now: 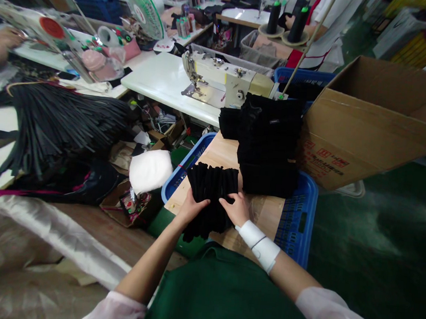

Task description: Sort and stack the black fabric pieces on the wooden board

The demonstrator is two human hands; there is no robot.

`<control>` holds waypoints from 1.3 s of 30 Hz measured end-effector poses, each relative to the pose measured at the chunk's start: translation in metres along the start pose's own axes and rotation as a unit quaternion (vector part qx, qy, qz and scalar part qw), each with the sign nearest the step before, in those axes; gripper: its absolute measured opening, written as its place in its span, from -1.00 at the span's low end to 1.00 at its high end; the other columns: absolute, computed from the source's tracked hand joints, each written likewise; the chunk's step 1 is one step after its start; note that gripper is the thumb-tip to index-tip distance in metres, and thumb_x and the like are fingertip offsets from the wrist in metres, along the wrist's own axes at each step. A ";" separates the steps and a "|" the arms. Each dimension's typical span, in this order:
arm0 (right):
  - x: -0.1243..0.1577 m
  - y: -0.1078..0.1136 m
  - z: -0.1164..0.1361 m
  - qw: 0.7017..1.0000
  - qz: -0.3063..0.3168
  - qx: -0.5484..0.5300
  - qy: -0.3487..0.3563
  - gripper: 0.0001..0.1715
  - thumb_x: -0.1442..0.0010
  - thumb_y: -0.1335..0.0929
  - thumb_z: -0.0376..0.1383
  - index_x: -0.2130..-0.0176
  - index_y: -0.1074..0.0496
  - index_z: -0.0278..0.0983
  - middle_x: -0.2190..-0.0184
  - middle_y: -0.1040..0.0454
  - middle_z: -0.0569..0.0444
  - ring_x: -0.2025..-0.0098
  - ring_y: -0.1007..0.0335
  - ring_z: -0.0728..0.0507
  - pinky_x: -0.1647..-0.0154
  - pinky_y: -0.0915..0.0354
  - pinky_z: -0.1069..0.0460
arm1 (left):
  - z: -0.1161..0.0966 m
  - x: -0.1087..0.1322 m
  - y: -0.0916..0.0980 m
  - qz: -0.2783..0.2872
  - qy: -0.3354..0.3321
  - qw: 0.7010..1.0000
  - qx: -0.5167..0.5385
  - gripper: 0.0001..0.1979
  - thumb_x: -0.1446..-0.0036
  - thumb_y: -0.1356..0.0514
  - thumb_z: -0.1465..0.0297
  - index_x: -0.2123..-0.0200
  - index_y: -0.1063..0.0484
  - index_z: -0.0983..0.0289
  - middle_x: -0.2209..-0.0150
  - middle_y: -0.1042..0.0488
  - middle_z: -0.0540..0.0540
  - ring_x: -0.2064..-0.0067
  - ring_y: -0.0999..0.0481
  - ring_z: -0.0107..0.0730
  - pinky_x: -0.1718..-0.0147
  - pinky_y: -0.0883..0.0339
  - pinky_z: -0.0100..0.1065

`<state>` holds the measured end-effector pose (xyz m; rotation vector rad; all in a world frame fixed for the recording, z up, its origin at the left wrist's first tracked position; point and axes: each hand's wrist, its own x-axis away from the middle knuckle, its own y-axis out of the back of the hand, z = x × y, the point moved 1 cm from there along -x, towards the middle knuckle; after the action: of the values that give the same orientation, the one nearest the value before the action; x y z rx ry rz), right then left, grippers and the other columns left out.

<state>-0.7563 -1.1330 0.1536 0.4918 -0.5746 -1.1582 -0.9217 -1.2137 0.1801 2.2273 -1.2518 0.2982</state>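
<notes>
A bundle of black folded fabric pieces [212, 191] lies near me on a wooden board [217, 152] that rests across a blue plastic basket [304, 220]. My left hand [193, 207] grips the bundle's left side, thumb on top and its other fingers hidden. From the right, my right hand [235, 209] clasps the same bundle, its thumb pointing inward. A white band [258, 244] wraps my right wrist. Just beyond my right hand rises a tall stack of black fabric pieces [269, 149], with a smaller black pile [229, 123] against its left side.
A sewing machine [237, 83] stands on a white table [156, 79] ahead. An open cardboard box [348, 131] is at the right. Black strips [65, 118] hang at the left, near a white cloth bundle [150, 170]. Another person's hand [2, 44] shows at the far left.
</notes>
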 end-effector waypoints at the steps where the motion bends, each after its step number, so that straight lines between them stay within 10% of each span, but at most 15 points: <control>1: -0.001 0.000 -0.002 1.000 0.001 -0.009 -0.001 -0.76 -0.03 -0.45 -0.14 0.33 -0.53 -0.25 0.26 -0.44 -0.04 0.14 -0.44 -0.24 0.04 -0.34 -0.09 | 0.000 0.000 0.001 -0.001 0.002 1.000 -0.001 -0.17 0.05 -0.37 0.38 -0.26 -0.08 0.31 -0.24 -0.29 0.31 -0.27 -0.28 -0.05 -0.25 -0.15 -0.07; 11: -0.004 0.005 -0.011 1.000 0.006 -0.027 0.001 -0.89 -0.12 -0.35 -0.28 0.32 -0.48 -0.25 0.25 -0.49 -0.06 0.13 -0.44 -0.25 0.03 -0.34 -0.12 | 0.006 -0.001 0.005 0.000 0.015 1.000 0.017 -0.24 0.03 -0.36 0.37 -0.23 -0.15 0.26 -0.18 -0.37 0.25 -0.22 -0.35 -0.07 -0.24 -0.17 -0.06; 16: 0.003 0.010 -0.009 0.997 -0.030 -0.036 0.066 -0.47 -0.10 -0.24 -0.46 -0.07 -0.33 -0.24 -0.11 -0.32 -0.12 -0.09 -0.33 -0.23 -0.11 -0.28 -0.14 | 0.006 -0.002 0.007 0.013 0.018 0.999 0.030 -0.25 0.05 -0.33 0.43 -0.22 -0.16 0.26 -0.16 -0.39 0.22 -0.20 -0.38 -0.09 -0.24 -0.20 -0.10; 19: 0.005 0.010 -0.005 0.995 0.007 0.014 0.098 -0.59 -0.13 -0.19 -0.50 0.12 -0.46 -0.22 -0.05 -0.31 -0.10 -0.02 -0.36 -0.22 -0.07 -0.29 -0.12 | 0.003 0.000 0.005 0.038 0.021 0.998 0.043 -0.24 0.04 -0.29 0.47 -0.24 -0.12 0.29 -0.16 -0.38 0.23 -0.18 -0.40 -0.11 -0.21 -0.24 -0.13; 23: 0.005 0.007 0.008 0.996 0.050 0.061 0.051 -0.75 -0.22 -0.27 -0.31 0.23 -0.53 -0.24 0.14 -0.39 -0.08 0.01 -0.37 -0.23 -0.08 -0.28 -0.10 | -0.001 0.003 -0.003 0.030 -0.006 0.998 0.046 -0.16 0.08 -0.28 0.52 -0.28 -0.03 0.34 -0.18 -0.34 0.27 -0.19 -0.38 -0.13 -0.20 -0.25 -0.14; 27: 0.005 0.005 0.025 0.993 0.068 0.098 -0.003 -0.46 -0.12 -0.36 0.07 0.11 -0.51 -0.27 -0.02 -0.35 -0.14 -0.12 -0.27 -0.33 -0.07 -0.27 -0.14 | -0.004 0.004 -0.012 0.031 -0.025 0.998 0.054 -0.17 0.08 -0.30 0.49 -0.26 -0.04 0.35 -0.16 -0.35 0.30 -0.17 -0.40 -0.10 -0.17 -0.28 -0.10; 35: 0.002 0.008 0.022 0.991 0.065 0.117 -0.029 -0.68 -0.13 -0.31 -0.27 0.14 -0.51 -0.31 0.03 -0.36 -0.13 -0.07 -0.33 -0.27 -0.05 -0.28 -0.05 | -0.006 0.005 -0.006 0.044 0.001 0.997 0.063 -0.25 0.06 -0.25 0.54 -0.23 -0.09 0.33 -0.12 -0.39 0.26 -0.14 -0.42 -0.13 -0.16 -0.31 -0.11; 39: 0.003 0.012 0.023 0.992 0.065 0.095 -0.050 -0.54 -0.18 -0.31 -0.05 0.13 -0.52 -0.34 -0.01 -0.35 -0.18 -0.11 -0.31 -0.32 -0.08 -0.26 -0.10 | -0.007 0.005 -0.005 0.031 0.014 0.998 0.054 -0.21 0.08 -0.25 0.56 -0.25 -0.06 0.37 -0.11 -0.40 0.30 -0.12 -0.45 -0.10 -0.13 -0.34 -0.10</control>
<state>-0.7617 -1.1335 0.1788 0.5531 -0.7971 -1.0123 -0.9147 -1.2113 0.1858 2.2688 -1.3200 0.4286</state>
